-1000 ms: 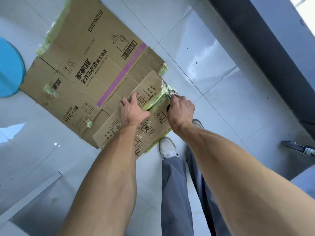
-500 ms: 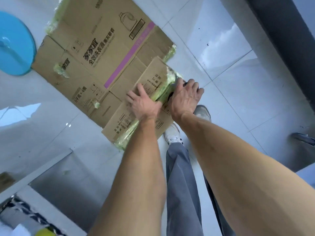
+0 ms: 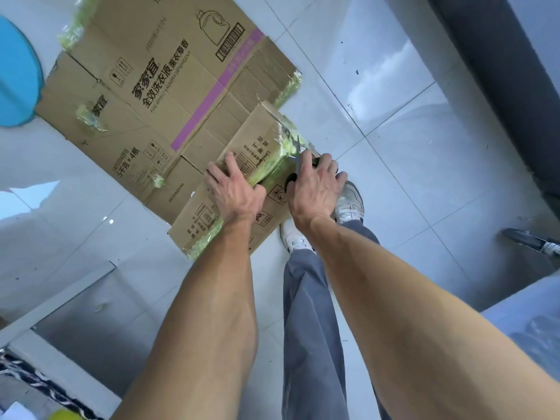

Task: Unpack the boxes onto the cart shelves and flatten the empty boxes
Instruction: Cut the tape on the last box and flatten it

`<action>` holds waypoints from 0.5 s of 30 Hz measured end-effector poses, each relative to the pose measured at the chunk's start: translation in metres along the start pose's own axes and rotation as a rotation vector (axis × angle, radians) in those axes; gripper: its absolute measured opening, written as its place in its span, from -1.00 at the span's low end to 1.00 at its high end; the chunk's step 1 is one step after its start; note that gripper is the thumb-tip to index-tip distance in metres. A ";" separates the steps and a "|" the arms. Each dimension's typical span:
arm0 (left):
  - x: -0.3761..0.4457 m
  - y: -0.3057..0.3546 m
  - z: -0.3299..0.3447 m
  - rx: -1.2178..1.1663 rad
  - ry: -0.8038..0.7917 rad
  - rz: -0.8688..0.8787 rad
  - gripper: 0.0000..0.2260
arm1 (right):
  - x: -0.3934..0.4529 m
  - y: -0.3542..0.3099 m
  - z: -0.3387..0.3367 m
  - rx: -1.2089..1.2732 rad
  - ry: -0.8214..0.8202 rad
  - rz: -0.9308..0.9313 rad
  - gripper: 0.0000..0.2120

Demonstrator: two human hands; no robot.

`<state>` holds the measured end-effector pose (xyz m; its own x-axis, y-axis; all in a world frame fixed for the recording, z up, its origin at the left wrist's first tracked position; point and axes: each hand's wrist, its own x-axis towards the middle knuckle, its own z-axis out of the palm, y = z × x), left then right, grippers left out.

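A small brown cardboard box [image 3: 251,147] sealed with green tape lies on the white tiled floor, partly over a large flattened detergent carton [image 3: 157,86]. My left hand [image 3: 233,192] rests on the small box's top with fingers spread, thumb at the taped seam. My right hand [image 3: 315,189] grips black-handled scissors [image 3: 298,156], whose blade points up at the green tape on the box's right end. My legs in grey trousers and white shoes stand just right of the box.
A blue round object [image 3: 15,77] sits at the far left. A grey shelf surface [image 3: 75,307] with a white rim lies at lower left. A dark wall base [image 3: 500,86] runs along the right, with a caster wheel [image 3: 533,242] near it.
The view has come closer to the box. My right hand has shifted from lying over the box end to holding the scissors blade upright at the tape. My left hand stays on the box top.
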<state>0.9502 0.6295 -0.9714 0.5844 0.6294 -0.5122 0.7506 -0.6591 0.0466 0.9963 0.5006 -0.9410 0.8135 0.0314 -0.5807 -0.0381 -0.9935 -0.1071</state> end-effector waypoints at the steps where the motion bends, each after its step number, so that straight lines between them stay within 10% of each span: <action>1: 0.001 -0.004 -0.002 0.001 0.007 0.015 -0.16 | 0.003 0.000 -0.002 -0.024 -0.004 -0.027 -0.68; 11: -0.003 -0.008 0.003 0.060 -0.030 -0.012 -0.24 | 0.005 -0.010 -0.021 -0.008 -0.085 -0.178 -0.81; 15: -0.004 -0.016 -0.002 -0.079 -0.080 -0.009 -0.45 | -0.005 -0.021 -0.016 0.213 -0.133 0.155 -0.79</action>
<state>0.9362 0.6386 -0.9682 0.5531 0.5981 -0.5800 0.7797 -0.6169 0.1074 1.0022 0.5198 -0.9228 0.7055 -0.0912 -0.7028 -0.2884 -0.9428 -0.1672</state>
